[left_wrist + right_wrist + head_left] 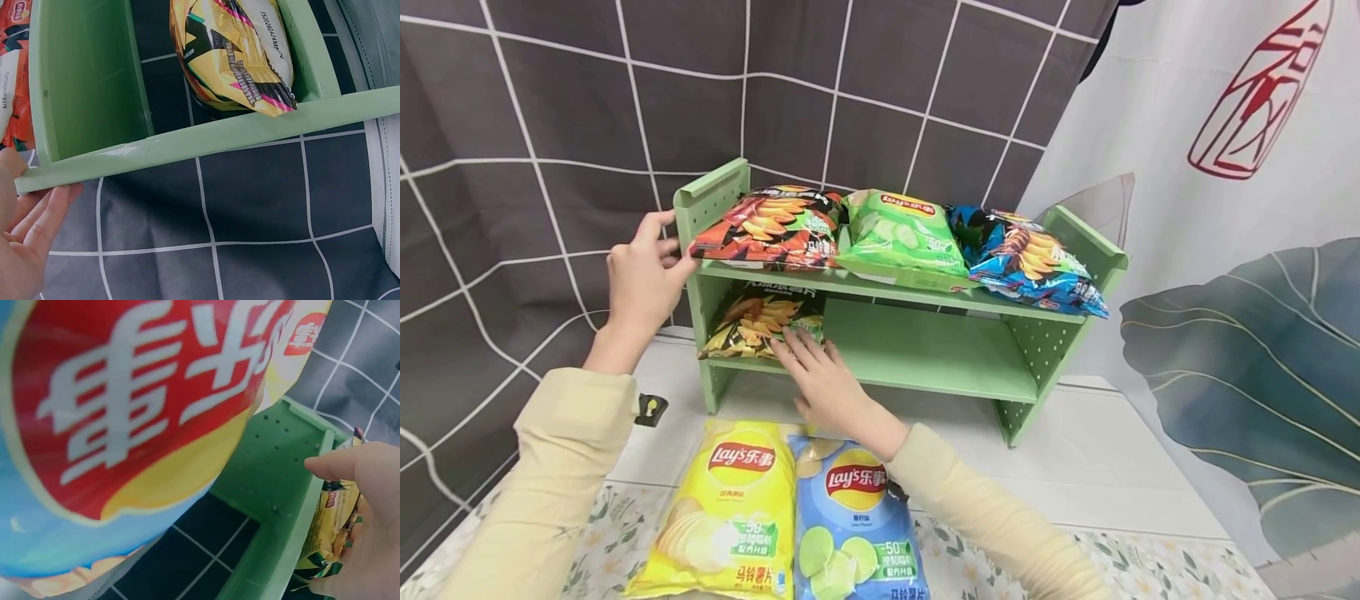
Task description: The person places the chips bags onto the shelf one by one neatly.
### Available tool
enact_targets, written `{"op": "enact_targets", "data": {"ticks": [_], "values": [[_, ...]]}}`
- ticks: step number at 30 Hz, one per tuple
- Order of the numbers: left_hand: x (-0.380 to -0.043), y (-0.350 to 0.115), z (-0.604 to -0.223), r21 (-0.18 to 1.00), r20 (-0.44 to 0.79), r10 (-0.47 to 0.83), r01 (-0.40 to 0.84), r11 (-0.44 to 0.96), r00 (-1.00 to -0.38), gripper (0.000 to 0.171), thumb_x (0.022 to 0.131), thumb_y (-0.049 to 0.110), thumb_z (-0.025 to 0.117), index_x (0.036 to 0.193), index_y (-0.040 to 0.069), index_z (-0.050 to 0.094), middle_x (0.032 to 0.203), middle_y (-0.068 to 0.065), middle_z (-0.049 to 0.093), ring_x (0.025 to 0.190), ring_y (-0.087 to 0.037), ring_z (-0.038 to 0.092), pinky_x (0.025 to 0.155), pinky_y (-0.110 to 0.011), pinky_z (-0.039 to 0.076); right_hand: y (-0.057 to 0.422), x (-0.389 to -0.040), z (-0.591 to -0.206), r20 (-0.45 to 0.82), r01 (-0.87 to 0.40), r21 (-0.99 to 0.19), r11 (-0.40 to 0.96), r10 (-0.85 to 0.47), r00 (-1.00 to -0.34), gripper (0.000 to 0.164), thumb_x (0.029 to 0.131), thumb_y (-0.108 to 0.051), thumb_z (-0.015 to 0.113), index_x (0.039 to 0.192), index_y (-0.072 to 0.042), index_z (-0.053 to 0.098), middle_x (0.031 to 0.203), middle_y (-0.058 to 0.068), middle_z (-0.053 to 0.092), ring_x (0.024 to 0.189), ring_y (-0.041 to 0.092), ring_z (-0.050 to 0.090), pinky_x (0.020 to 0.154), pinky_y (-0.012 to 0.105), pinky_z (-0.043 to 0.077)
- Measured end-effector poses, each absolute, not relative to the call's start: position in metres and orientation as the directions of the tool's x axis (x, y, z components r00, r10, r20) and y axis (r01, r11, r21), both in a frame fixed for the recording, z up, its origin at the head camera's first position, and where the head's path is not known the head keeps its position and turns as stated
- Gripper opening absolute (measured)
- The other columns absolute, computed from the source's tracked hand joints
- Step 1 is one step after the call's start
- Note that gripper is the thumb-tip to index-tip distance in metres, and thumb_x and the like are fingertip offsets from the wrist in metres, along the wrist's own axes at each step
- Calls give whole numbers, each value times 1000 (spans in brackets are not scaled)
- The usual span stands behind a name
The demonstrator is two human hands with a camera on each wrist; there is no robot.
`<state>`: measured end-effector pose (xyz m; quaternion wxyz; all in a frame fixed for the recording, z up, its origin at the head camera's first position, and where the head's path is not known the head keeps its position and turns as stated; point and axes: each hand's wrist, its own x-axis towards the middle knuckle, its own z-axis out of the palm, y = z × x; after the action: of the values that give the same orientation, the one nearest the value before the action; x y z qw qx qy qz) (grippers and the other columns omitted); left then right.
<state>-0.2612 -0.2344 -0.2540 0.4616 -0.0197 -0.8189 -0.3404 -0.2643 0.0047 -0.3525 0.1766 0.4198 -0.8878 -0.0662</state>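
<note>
My left hand (643, 275) holds the upper left side panel of a green two-tier shelf (925, 346), its thumb in front and fingers around the outside. In the left wrist view, the hand (34, 231) pinches the panel's edge. My right hand (831, 387) rests straight fingers on a black-and-yellow chip bag (752, 321) lying at the left end of the lower tier. In the right wrist view, this bag (334, 515) is partly hidden behind the hand (369, 519). On the upper tier lie a red chip bag (767, 225), a green one (906, 237) and a blue one (1033, 258).
A yellow Lay's bag (722, 508) and a light-blue Lay's bag (857, 525) stand side by side in front of the shelf, near my right forearm. Behind hangs a dark checked curtain (692, 108). A small black object (651, 410) lies left of the shelf.
</note>
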Motion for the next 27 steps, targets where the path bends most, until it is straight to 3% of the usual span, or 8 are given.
{"op": "enact_targets", "data": {"ticks": [5,27], "values": [[-262,-234,-255,540,770,-285,344,768,-571,44,82,6,67,124,1,57,99,-26,69,82,-43,70,89,-50,48,5,-262,-353,257,-729,244,639,-768,-587,92,89,-33,67,155,-13,6,163,11,9,150,27,12,118,48,23],[-262,-233,-255,553,762,-301,332,764,-574,45,82,5,67,126,4,58,101,-27,69,83,-43,70,88,-51,49,26,-237,-348,374,-769,228,597,-783,-497,76,89,-26,65,152,-12,25,160,10,23,147,28,24,117,49,23]]}}
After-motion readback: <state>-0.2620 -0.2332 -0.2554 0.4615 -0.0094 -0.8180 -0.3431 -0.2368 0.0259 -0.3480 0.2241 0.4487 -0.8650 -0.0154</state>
